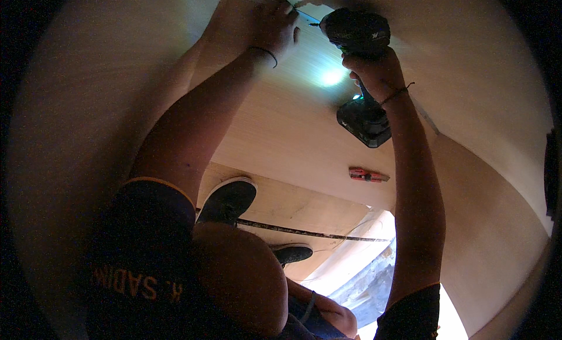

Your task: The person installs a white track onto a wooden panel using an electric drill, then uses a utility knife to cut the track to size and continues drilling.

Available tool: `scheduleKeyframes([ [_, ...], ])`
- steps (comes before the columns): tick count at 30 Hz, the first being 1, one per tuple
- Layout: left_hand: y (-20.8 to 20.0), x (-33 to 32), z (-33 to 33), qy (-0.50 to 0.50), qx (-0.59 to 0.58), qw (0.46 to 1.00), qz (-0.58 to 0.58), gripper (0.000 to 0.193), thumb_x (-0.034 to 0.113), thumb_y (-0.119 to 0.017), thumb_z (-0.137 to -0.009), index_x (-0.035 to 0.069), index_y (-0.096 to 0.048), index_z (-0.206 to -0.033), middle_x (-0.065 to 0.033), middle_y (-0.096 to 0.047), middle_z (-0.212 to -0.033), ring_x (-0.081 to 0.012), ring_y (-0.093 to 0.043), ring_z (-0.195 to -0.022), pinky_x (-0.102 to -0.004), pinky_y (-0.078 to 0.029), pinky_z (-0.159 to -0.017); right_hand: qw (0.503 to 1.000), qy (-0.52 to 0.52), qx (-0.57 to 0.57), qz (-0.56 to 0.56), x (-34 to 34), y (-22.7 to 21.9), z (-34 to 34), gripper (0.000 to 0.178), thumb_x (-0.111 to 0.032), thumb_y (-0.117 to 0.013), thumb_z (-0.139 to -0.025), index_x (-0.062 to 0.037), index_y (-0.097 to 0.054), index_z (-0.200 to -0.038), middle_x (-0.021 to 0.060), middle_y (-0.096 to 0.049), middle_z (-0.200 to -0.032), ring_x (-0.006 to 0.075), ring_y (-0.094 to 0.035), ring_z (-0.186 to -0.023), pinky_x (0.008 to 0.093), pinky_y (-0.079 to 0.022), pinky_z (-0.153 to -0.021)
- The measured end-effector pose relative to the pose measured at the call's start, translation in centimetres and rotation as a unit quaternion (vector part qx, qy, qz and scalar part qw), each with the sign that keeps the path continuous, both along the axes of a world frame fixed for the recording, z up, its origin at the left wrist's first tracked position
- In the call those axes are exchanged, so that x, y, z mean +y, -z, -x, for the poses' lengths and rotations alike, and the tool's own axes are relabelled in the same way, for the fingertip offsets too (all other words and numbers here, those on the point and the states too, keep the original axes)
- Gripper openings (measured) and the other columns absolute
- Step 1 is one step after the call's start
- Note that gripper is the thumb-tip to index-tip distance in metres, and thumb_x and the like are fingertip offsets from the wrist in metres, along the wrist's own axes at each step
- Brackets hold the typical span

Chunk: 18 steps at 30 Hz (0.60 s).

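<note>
My right hand (pixel 377 71) is wrapped round the grip of a black cordless drill driver (pixel 358 33), held at the upper right of centre. The bit in its chuck points left, toward the join at the top of the wooden panel. A lamp on the tool casts a bright spot on the panel. Just left of the bit, my left hand (pixel 274 28) is closed at the panel's upper edge, fingers curled toward the join. Whatever those fingers pinch, if anything, is hidden.
Pale wooden panels (pixel 281 129) surround me on the sides and ahead. A red utility knife (pixel 369 175) lies on the wood below the drill. My dark shoes (pixel 229 199) rest near a dark gap (pixel 293 229) in the floor. Crumpled clear plastic sheeting (pixel 366 281) lies in the bright opening.
</note>
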<state>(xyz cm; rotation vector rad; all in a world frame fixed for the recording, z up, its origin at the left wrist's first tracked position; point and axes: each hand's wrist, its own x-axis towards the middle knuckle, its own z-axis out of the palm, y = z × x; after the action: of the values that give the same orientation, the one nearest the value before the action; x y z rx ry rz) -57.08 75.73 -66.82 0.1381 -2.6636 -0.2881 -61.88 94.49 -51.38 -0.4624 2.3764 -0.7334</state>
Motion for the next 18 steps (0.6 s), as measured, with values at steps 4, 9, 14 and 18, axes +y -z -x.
scheduleKeyframes([
  [4, 3.9, -0.3, 1.4, -0.013, 0.088, 0.996, -0.012, 0.041, 0.025, -0.061, -0.074, 0.009, -0.056, -0.112, -0.0131, -0.051, -0.116, -0.0323, -0.045, -0.110, -0.0542, -0.033, -0.091, 0.996, -0.055, 0.045, -0.048, -1.2, 1.4, 0.1, 0.019, -0.025, -0.066, -0.071, -0.0067, -0.065, -0.074, 0.0058, -0.062, -0.058, 0.0121, -0.059, -0.050, 0.0269, -0.048, -0.050],
  [9, -0.3, 1.0, -0.2, -0.013, -0.019, 1.000, -0.013, 0.047, 0.026, -0.060, -0.076, 0.010, -0.052, -0.120, -0.0119, -0.047, -0.124, -0.0330, -0.040, -0.116, -0.0565, -0.029, -0.095, 0.989, -0.079, 0.109, -0.069, -0.8, 1.0, 0.3, 0.021, -0.027, -0.063, -0.071, -0.0058, -0.064, -0.068, 0.0065, -0.063, -0.057, 0.0135, -0.061, -0.052, 0.0287, -0.050, -0.052],
  [14, 1.8, 0.2, -0.3, -0.027, 0.004, 0.999, -0.030, 0.049, 0.027, -0.059, -0.077, 0.011, -0.051, -0.122, -0.0100, -0.049, -0.124, -0.0326, -0.039, -0.117, -0.0585, -0.026, -0.096, 0.972, -0.132, 0.190, -0.026, -1.5, 1.8, 0.0, 0.022, -0.028, -0.061, -0.070, -0.0065, -0.064, -0.068, 0.0072, -0.063, -0.057, 0.0164, -0.062, -0.053, 0.0309, -0.050, -0.055],
  [18, 2.4, 1.0, 0.1, -0.033, 0.024, 0.998, -0.042, 0.047, 0.027, -0.057, -0.078, 0.011, -0.051, -0.122, -0.0096, -0.050, -0.123, -0.0323, -0.039, -0.119, -0.0584, -0.024, -0.098, 0.973, -0.116, 0.194, -0.048, -1.3, 1.9, -0.1, 0.023, -0.029, -0.060, -0.069, -0.0068, -0.064, -0.065, 0.0076, -0.063, -0.057, 0.0172, -0.063, -0.054, 0.0318, -0.050, -0.057],
])
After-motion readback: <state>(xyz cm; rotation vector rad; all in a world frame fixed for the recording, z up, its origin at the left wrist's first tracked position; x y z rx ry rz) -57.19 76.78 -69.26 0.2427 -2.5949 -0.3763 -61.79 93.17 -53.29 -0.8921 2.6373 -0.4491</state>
